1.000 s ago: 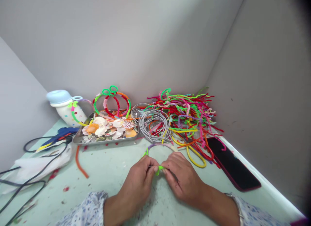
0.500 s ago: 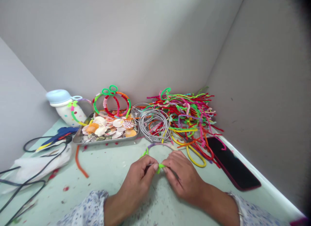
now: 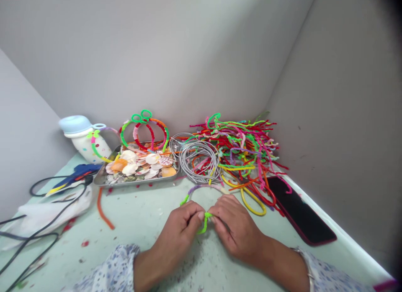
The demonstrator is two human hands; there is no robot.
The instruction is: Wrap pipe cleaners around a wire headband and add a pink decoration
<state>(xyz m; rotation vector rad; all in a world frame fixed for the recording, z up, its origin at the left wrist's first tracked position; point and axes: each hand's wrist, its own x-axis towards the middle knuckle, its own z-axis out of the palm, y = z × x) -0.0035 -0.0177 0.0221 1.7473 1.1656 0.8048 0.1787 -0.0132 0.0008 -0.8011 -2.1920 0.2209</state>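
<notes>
My left hand (image 3: 181, 226) and my right hand (image 3: 236, 225) meet over the pale green table, both pinched on a short bright green pipe cleaner (image 3: 204, 222). Its free end hangs down between my thumbs. Behind my fingers arches a headband (image 3: 203, 188) wrapped in purple and pale fuzz, with a green bit at its left end; my hands seem to hold its ends, though my fingers hide the contact.
A metal tray of seashells (image 3: 138, 167) sits at the back left, with decorated hoops (image 3: 145, 129) behind it. Grey wire headbands (image 3: 198, 157) and a pile of coloured pipe cleaners (image 3: 243, 147) lie at the back. A black phone (image 3: 300, 216) lies right; a glue gun (image 3: 75, 175), cables and a white bottle (image 3: 84, 139) left.
The green pipe cleaner's loose end now hangs lower between my thumbs. My hands stay almost where they were.
</notes>
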